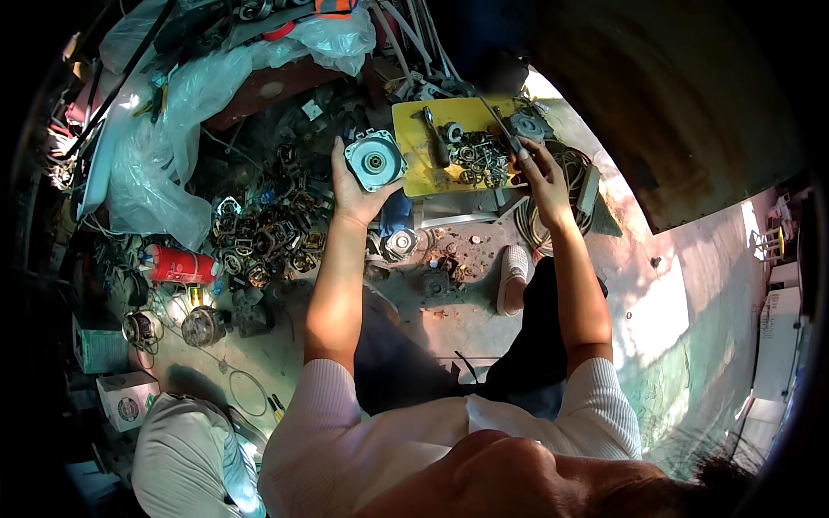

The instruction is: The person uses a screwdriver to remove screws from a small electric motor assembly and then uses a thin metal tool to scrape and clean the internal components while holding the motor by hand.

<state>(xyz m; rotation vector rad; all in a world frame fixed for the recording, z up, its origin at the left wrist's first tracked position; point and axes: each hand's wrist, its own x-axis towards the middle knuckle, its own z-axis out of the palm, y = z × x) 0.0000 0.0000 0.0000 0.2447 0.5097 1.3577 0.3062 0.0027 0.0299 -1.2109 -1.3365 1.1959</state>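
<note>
My left hand [354,194] is closed round a pale metal housing [375,159], squarish with a round recess and a centre bearing, held upright at the left of a yellow board [410,177]. My right hand [540,177] grips a long thin metal tool [501,121], like a rod or screwdriver, over the right of the board. On the board lie a dark-handled tool [439,147], a small metal ring [452,131] and a pile of small metal parts [484,168]. A grey round casting [527,125] sits at the board's back right corner.
Greasy metal parts [268,224] heap at left, near crumpled plastic sheeting [155,173], a red cylinder [177,263] and boxes [125,397]. Coiled hoses [531,229] lie right, below a large brown panel [656,104]. Another person's grey-clothed body part [181,457] is at lower left.
</note>
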